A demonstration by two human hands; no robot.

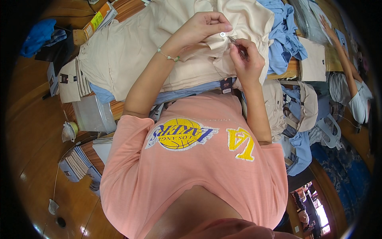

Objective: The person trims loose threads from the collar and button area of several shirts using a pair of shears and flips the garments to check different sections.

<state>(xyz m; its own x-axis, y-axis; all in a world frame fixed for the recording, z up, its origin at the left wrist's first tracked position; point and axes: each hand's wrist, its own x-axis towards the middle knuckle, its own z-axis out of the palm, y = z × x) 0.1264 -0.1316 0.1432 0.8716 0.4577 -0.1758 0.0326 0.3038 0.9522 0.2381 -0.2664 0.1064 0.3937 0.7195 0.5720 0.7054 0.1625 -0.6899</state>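
Observation:
A cream garment [175, 63] lies spread over a stack on the table before me. My left hand [207, 26] pinches a fold of it between thumb and fingers, right beside a small white button [223, 34]. In my right hand [250, 59] is a pair of small thread snips [241, 51] with dark reddish handles. Their pointed metal tip is close to the button; whether it touches thread or cloth I cannot tell. A dark hang tag [226, 84] dangles at the near edge of the cloth, close to my body.
Crumpled light-blue garments [284, 44] lie to the right of the cream cloth. Folded cream garments [70, 81] and a clear plastic bin [92, 113] are on the left. At the far right another person's arm [345, 59] reaches over packed clothes. More garments [298, 107] hang lower right.

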